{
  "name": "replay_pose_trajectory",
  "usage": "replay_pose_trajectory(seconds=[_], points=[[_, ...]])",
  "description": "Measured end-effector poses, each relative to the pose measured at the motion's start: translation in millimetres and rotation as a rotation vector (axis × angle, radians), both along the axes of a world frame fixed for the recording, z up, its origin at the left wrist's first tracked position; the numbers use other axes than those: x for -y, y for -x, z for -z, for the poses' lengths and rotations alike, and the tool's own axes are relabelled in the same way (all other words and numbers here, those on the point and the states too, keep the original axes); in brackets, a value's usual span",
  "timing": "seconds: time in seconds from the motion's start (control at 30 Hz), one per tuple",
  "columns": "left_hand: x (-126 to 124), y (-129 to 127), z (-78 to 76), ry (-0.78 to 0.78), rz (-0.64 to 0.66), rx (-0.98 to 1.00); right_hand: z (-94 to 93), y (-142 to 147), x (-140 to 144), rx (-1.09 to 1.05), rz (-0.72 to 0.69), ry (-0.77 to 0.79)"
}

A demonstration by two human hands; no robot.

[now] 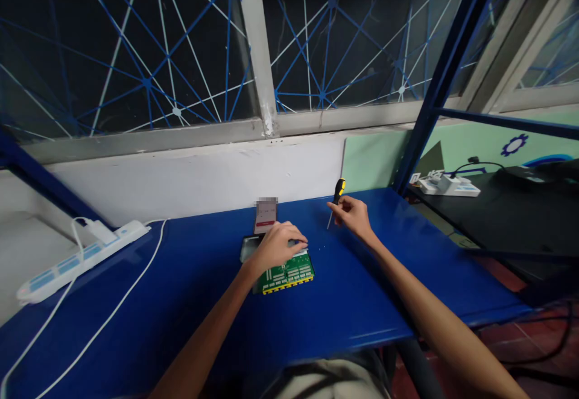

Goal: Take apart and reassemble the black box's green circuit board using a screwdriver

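Left hand (277,243) presses flat, fingers spread, on the green circuit board (286,274) near the blue table's (181,302) back edge; right hand (355,215), just beside it, pinches a yellow-handled screwdriver (335,201) upright

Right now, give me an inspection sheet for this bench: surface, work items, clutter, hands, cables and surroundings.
Surface: blue table top, glossy, set against a white wall under a window.
Work items: green circuit board lying flat on the table; black and yellow screwdriver.
Clutter: a small white and red card or box standing just behind the board; a dark flat item under the board's left end, unclear.
Hands: left hand resting on the board; right hand holding the screwdriver above the table.
Cables: white power strip at the left with white cable trailing toward the front edge.
Surroundings: blue metal frame; second power strip on the neighbouring black bench.
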State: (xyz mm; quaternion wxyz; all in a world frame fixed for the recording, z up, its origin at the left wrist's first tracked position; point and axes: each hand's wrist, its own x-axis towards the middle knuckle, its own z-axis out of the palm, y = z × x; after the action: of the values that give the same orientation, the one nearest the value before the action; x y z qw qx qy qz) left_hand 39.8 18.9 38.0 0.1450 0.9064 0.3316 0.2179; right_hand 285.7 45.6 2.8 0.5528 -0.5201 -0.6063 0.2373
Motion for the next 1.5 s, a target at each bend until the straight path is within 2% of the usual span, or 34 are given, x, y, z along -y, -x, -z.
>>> replay_pose_trajectory(seconds=[0.17,0.37,0.5,0.6,0.77,0.93,1.2,1.5], points=[[-13,-39,11.2,-0.033,0.013,-0.089,0.0,3,0,0.084,0.004,0.009],[-18,-44,20.6,-0.039,-0.003,-0.118,-0.8,-1,0,0.236,0.01,0.064],[-13,-31,15.2,-0.032,-0.019,-0.1,1.1,-7,-4,0.373,-0.012,0.149],[-4,-12,7.5,-0.022,-0.022,-0.074,4.0,-10,-7,0.487,-0.055,0.224],[27,34,-0.2,-0.005,-0.034,-0.133,11.2,-11,-9,0.644,-0.142,0.335],[55,64,3.0,-0.011,-0.096,-0.257,14.8,-10,-7,0.747,-0.174,0.398],[61,70,12.1,-0.076,-0.148,-0.268,8.3,-9,-2,0.847,-0.225,0.41],[58,67,26.0,-0.115,-0.2,-0.207,1.3,-9,3,0.9,-0.186,0.395]])
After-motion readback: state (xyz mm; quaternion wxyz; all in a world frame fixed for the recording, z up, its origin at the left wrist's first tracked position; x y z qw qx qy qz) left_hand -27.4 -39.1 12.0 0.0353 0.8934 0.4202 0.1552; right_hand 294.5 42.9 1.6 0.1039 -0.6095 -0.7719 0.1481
